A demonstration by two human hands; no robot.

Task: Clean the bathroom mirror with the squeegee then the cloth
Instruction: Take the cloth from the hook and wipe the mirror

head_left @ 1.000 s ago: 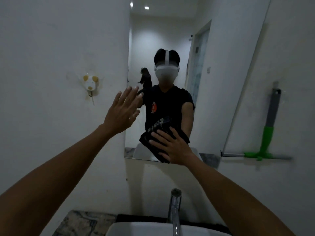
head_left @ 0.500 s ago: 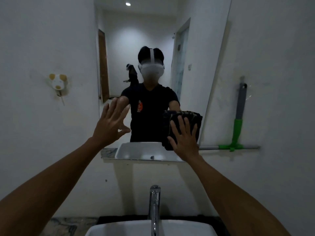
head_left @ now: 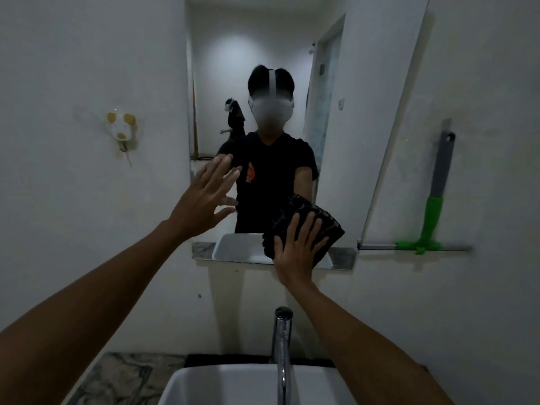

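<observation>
We press our right hand (head_left: 295,252) flat, fingers spread, against a dark folded cloth (head_left: 304,226) that lies on the lower right part of the mirror (head_left: 365,97); the hand covers the cloth's lower portion, so its full outline is not visible. Our left hand (head_left: 204,200) is raised at the mirror's left edge, fingers spread wide and holding nothing; we cannot tell whether the fingertips touch the glass. The squeegee (head_left: 432,206) stands to the right of the mirror, apart from both hands, its grey and green handle leaning against the wall (head_left: 73,68) and its blade level with the mirror's lower edge. Below, a tap (head_left: 282,346) rises from a white basin (head_left: 228,384) that the frame cuts off. A small hook (head_left: 121,130) sits on the wall to the left. The dim light blurs the cloth's texture.
</observation>
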